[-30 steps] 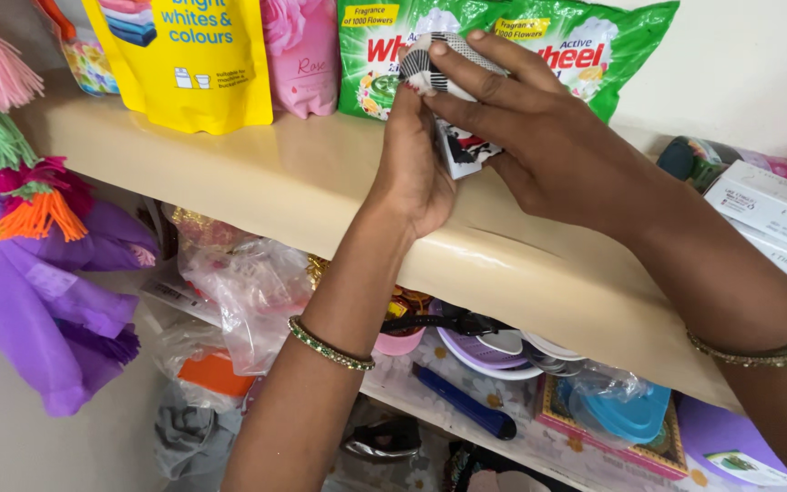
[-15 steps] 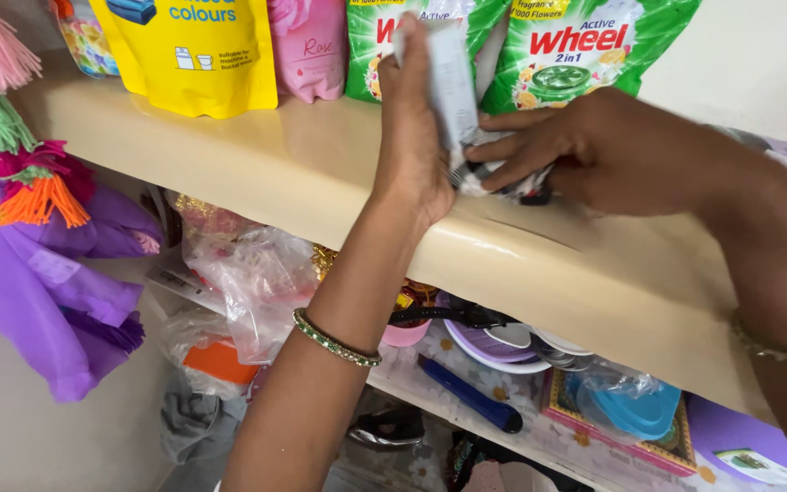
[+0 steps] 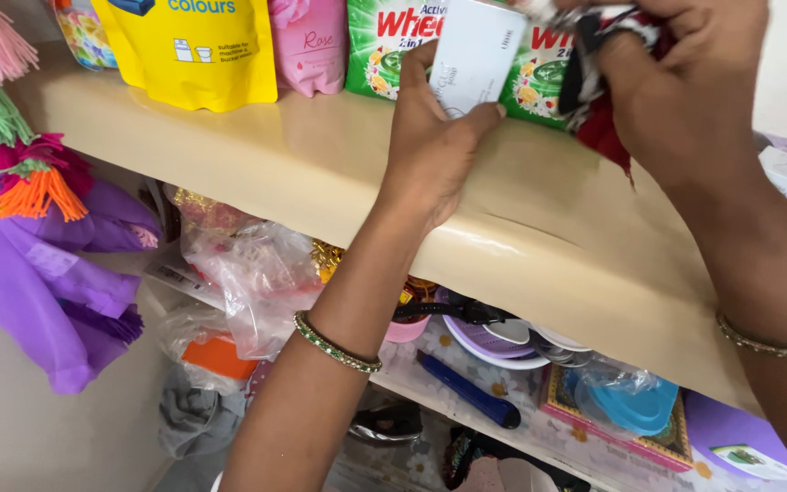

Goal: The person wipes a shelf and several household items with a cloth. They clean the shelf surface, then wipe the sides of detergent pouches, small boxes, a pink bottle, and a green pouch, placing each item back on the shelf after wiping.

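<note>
A glossy beige shelf (image 3: 229,164) carries detergent pouches (image 3: 189,50) along a white wall. Above it, my left hand (image 3: 430,150) pinches a white card (image 3: 475,55), its long axis tilted upward. My right hand (image 3: 685,87) clutches patterned cloth (image 3: 598,68).

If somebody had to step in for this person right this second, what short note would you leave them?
Left hand: grip shut on a small white rectangular packet, lifted above the cream shelf.
Right hand: grip shut on a crumpled black, white and red cloth-like bundle, beside the packet.
Nearby: green detergent bags, a pink pouch and a yellow pouch stand at the back of the shelf.
Done: both items are off the shelf, in hand.
Left: neither has been set down.
</note>
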